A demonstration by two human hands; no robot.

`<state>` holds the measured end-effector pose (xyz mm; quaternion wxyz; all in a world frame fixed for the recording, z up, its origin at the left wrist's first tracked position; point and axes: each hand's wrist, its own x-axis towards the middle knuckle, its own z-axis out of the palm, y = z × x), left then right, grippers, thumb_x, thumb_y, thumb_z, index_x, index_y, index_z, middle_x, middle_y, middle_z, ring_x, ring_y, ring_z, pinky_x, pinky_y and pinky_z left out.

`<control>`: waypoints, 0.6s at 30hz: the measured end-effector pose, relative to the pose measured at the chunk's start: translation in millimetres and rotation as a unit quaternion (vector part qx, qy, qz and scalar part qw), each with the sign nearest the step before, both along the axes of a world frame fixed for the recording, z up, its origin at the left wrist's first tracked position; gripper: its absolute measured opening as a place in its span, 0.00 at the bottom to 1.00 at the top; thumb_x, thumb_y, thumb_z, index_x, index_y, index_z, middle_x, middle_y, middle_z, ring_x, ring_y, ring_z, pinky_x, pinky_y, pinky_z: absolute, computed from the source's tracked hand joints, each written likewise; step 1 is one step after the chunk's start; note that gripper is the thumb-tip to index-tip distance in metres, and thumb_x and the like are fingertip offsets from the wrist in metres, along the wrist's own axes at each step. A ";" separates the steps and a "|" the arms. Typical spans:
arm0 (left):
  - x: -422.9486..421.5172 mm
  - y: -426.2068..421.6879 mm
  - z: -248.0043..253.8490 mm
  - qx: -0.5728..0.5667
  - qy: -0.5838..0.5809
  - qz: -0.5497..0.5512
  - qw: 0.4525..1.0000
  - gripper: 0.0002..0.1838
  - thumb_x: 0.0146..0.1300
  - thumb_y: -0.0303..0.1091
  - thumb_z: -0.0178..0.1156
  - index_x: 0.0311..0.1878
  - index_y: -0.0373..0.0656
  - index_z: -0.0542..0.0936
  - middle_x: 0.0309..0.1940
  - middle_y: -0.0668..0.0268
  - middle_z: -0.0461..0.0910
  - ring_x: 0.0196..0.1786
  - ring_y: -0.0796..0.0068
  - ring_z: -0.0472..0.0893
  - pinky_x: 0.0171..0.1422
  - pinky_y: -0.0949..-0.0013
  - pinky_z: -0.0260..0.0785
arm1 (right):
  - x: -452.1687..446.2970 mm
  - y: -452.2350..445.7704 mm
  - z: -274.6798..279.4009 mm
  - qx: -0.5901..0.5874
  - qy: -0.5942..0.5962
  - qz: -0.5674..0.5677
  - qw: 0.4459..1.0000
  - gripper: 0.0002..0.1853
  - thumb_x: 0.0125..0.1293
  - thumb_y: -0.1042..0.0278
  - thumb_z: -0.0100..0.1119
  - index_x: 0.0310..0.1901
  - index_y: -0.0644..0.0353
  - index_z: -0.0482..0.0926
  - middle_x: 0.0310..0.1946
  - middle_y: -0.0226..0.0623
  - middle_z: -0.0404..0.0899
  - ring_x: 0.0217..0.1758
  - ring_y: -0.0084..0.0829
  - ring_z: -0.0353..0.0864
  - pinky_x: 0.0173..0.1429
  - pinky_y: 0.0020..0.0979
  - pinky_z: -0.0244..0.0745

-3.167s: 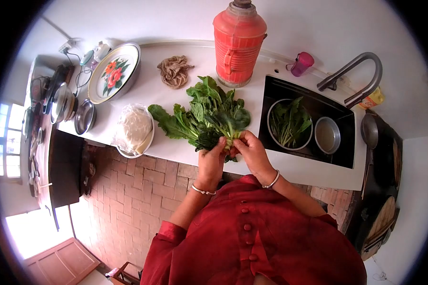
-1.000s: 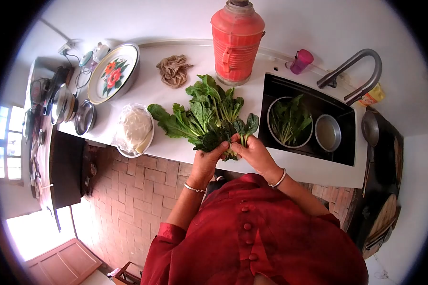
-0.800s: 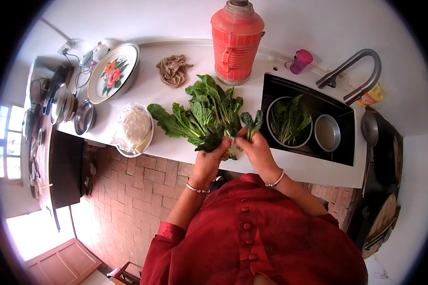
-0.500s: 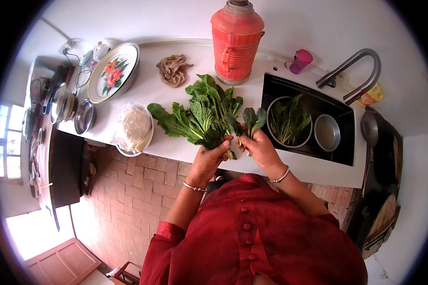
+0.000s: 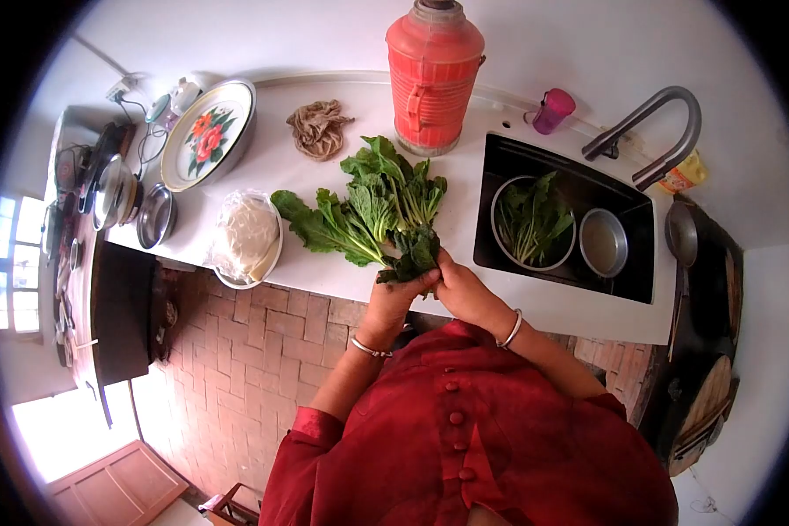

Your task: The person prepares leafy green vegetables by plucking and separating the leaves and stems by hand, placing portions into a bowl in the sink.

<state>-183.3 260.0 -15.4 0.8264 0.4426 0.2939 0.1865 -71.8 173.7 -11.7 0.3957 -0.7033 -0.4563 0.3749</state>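
White, smooth counter [image 5: 320,273] is running across, its near edge passing by the wrists; the left hand [image 5: 394,305] is pinching dark green, crinkly leaves [image 5: 419,251], thumb and fingers closed; the right hand [image 5: 472,294] is meeting it, but I cannot tell how open its fingers are or what they are holding; both seem to be picking at stems, and that is calling for a soft, steady pinch; bright green, long-stemmed greens [image 5: 359,219] are lying just ahead; the black, boxy sink [image 5: 579,168] is leaving a strip of counter beside the right hand; farther off, the tall, red, ribbed flask [image 5: 431,83] is blocking the way straight back.
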 end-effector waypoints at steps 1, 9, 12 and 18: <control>0.4 0.2 2.3 -0.001 -0.019 0.001 1.000 0.09 0.54 0.29 0.66 0.37 0.40 0.78 0.29 0.72 0.77 0.27 0.82 0.72 0.30 0.77 0.62 | 0.0 -0.7 -5.6 -0.013 0.006 -0.026 1.000 0.27 0.62 0.74 0.46 0.64 0.61 0.53 0.32 0.52 0.78 0.34 0.44 0.80 0.38 0.38 0.74; -3.8 7.5 -25.1 -0.057 0.012 0.007 0.998 0.07 0.61 0.28 0.58 0.41 0.37 0.76 0.33 0.67 0.78 0.35 0.74 0.78 0.38 0.73 0.72 | 7.5 -5.2 -12.1 0.006 0.085 -0.068 0.994 0.13 0.67 0.68 0.47 0.47 0.68 0.69 0.29 0.45 0.79 0.26 0.33 0.81 0.31 0.31 0.76; -3.3 3.9 -18.1 -0.091 -0.005 0.058 0.994 0.08 0.61 0.28 0.58 0.44 0.38 0.75 0.35 0.67 0.78 0.37 0.74 0.78 0.40 0.72 0.73 | 8.0 -6.7 -16.1 0.050 0.260 -0.110 0.958 0.14 0.69 0.63 0.44 0.44 0.67 0.70 0.32 0.43 0.80 0.28 0.31 0.81 0.31 0.29 0.77; -21.4 18.1 -23.2 -0.115 -0.047 0.152 0.981 0.10 0.60 0.27 0.59 0.45 0.40 0.75 0.37 0.67 0.78 0.38 0.76 0.78 0.40 0.72 0.73 | 17.8 -20.0 -31.6 0.013 0.467 -0.239 0.851 0.14 0.70 0.60 0.43 0.44 0.62 0.72 0.31 0.39 0.80 0.30 0.29 0.81 0.32 0.26 0.74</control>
